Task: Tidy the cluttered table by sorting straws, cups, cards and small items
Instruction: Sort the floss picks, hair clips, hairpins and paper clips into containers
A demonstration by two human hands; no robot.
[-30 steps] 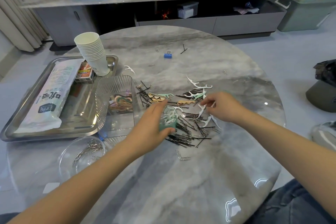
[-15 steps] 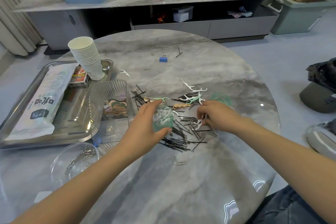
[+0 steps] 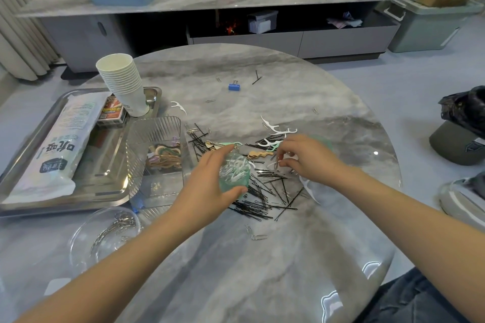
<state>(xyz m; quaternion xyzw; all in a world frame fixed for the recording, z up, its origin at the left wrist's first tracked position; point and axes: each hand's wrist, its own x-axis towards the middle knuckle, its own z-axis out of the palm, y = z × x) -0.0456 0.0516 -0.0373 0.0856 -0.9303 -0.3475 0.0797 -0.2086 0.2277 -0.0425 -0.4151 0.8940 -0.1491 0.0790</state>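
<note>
Gripping small green container (image 3: 234, 176) of white floss picks, left hand (image 3: 210, 186) curled round it, above black hairpin pile (image 3: 265, 191) on marble table (image 3: 262, 257), as half a second ago. Right hand (image 3: 307, 158) shifted slightly toward container; fingertips pinching something small, possibly a paper clip, blurred. Loose floss picks (image 3: 275, 130) just beyond.

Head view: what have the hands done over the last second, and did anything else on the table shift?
The right hand drew back from the far white floss picks toward the black hairpins, and its fingertips now pinch a small pale item, too small to identify. The left hand kept its grip on the green container of floss picks. The paper cups, steel tray and blue binder clip stayed put.
</note>
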